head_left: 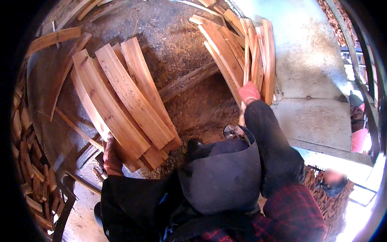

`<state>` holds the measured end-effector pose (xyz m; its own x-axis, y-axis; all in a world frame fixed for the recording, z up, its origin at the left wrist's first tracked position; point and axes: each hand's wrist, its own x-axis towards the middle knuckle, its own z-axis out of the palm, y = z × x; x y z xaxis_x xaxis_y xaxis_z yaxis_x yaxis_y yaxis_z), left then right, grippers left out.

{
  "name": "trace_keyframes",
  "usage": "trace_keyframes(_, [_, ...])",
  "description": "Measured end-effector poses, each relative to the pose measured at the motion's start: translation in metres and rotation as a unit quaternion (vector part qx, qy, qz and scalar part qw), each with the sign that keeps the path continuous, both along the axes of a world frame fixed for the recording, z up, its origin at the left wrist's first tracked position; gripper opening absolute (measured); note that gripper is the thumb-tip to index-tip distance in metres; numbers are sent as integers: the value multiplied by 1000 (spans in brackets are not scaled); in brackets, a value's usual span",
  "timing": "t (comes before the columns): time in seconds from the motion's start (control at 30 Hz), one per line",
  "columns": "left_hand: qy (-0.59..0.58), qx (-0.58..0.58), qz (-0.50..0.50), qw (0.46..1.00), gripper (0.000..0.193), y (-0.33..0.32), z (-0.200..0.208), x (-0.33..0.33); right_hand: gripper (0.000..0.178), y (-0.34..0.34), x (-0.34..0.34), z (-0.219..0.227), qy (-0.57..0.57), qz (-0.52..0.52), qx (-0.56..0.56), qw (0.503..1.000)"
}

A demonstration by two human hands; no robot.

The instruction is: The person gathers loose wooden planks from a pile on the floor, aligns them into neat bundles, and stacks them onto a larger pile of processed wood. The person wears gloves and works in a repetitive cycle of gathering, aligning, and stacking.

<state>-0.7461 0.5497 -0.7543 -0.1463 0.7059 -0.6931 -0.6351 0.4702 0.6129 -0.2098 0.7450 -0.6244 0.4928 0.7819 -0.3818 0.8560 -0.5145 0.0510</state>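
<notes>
My right hand, in a pink glove, is closed round a narrow wooden strip. The strip stands among several planks leaning together against a pale slab. On the other side, my left hand, in a stained reddish glove, grips the lower left edge of a wooden plank. That plank belongs to an overlapping, fanned stack of reddish-brown planks. Part of the left hand's fingers is hidden by the wood. Below the right hand sits a round metal part, partly covered by my dark apron.
A worn beam crosses the dusty ground between the two groups of planks. A pale slab borders the right. Wood scraps are heaped at the far left, beside a dark sheet. Another person shows at the lower right.
</notes>
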Motion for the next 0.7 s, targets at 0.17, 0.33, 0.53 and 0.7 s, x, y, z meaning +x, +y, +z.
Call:
trace_keyframes(0.17, [31, -25, 25, 999, 62, 8, 29, 8, 47, -64, -50, 71, 200, 20, 154, 967])
trace_keyframes(0.33, [26, -26, 24, 999, 62, 3, 18, -6, 71, -74, -178, 78, 231, 159, -14, 960])
trace_keyframes(0.53, [83, -15, -7, 996, 63, 0, 10, -5, 86, -8, -96, 41, 96, 74, 114, 986])
trace_keyframes(0.7, [46, -23, 18, 999, 63, 2, 11, 0, 124, 37, 37, -6, -107, 55, 153, 981])
